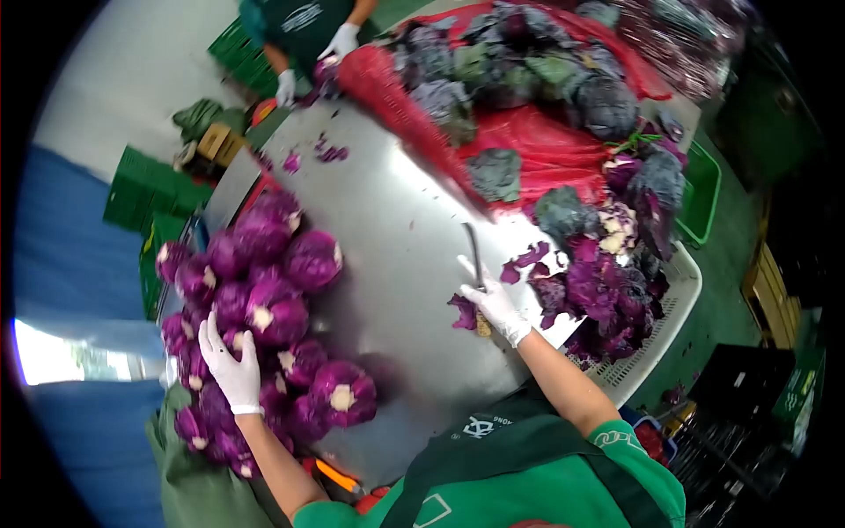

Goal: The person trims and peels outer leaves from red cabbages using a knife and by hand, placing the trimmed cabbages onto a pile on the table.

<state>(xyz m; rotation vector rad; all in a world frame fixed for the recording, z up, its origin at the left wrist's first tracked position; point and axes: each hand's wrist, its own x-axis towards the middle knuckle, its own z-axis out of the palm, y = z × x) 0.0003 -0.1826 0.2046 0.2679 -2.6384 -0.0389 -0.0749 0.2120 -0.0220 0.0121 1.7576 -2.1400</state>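
Observation:
My left hand (234, 374), in a white glove, reaches over a pile of trimmed red cabbages (277, 314). Its fingers are spread and seem to touch the heads beneath; it grips none of them. In my gloved right hand (497, 308) is a knife (475, 249) with a slim, dark, slightly curved blade pointing away from me. Some of its fingers stretch out beside the knife. A scrap of purple leaf (462, 311) lies on the metal table just left of this hand. Pale cut stems show on many of the heads.
Untrimmed cabbages (607, 104) lie on a red mesh sack (554, 150) at the back right. Loose leaves (598, 286) heap over a white crate (689, 286) on the right. Across the metal table (396, 299), a person's gloved hands (341, 41) work at a cabbage. An orange-handled tool (337, 476) lies near me.

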